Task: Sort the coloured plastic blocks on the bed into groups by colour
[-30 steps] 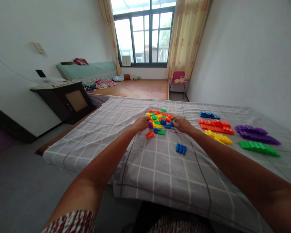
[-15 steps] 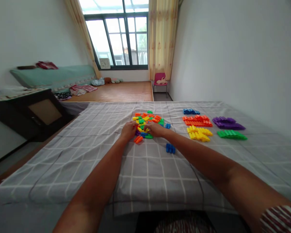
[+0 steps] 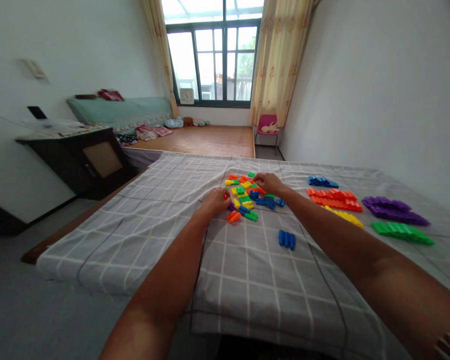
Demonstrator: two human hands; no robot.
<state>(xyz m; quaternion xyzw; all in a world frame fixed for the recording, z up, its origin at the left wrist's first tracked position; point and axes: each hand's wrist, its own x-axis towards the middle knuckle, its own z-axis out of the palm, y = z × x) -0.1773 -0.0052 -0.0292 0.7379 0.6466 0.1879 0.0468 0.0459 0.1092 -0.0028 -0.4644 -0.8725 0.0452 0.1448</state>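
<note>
Five piles (image 3: 333,200) at three o'clock seem sorted by colour; the left hand (image 3: 215,201) pinches an orange-red piece (image 3: 226,196); the right hand (image 3: 270,184)'s hold I cannot tell.

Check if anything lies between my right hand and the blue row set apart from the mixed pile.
Yes. At the right side of the mixed pile, a green piece and loose blue pieces lie between your right hand and the separate blue row. They lie low, so the hand could probably pass above.
</note>
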